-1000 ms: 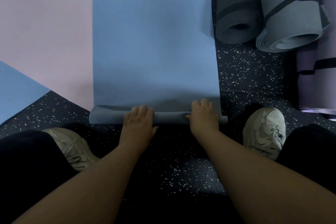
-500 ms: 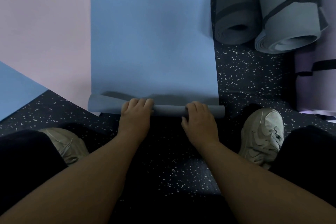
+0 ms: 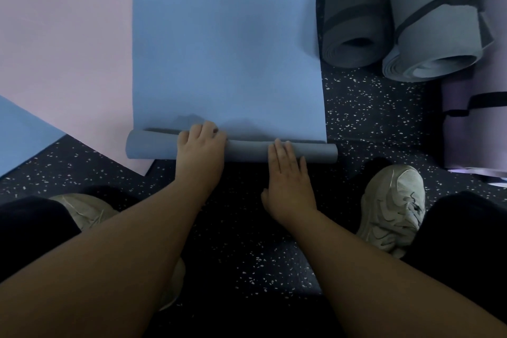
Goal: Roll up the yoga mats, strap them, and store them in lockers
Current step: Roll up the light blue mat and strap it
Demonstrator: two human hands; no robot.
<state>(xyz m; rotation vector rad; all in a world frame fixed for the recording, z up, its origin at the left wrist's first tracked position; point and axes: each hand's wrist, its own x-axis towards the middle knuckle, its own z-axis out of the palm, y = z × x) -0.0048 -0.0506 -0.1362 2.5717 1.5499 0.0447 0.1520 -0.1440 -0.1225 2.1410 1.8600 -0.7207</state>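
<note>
A blue yoga mat [image 3: 225, 44] lies flat on the speckled floor, stretching away from me. Its near end is wound into a thin roll [image 3: 247, 149] lying crosswise. My left hand [image 3: 200, 151] lies over the roll left of centre, fingers curled over its top onto the flat part. My right hand [image 3: 288, 181] lies flat with straight fingers, its fingertips touching the roll right of centre and its palm on the floor side.
A pink mat [image 3: 65, 44] lies flat on the left, with another blue mat [image 3: 22, 134] at the far left. Two grey strapped rolled mats [image 3: 354, 16] [image 3: 436, 25] and a purple strapped roll [image 3: 474, 123] lie at the right. My shoes [image 3: 392, 206] [image 3: 82, 208] flank the roll.
The roll has been turned a little farther away from me. My right hand has gone from curled over the roll to flat with straight fingers, slid back toward me.
</note>
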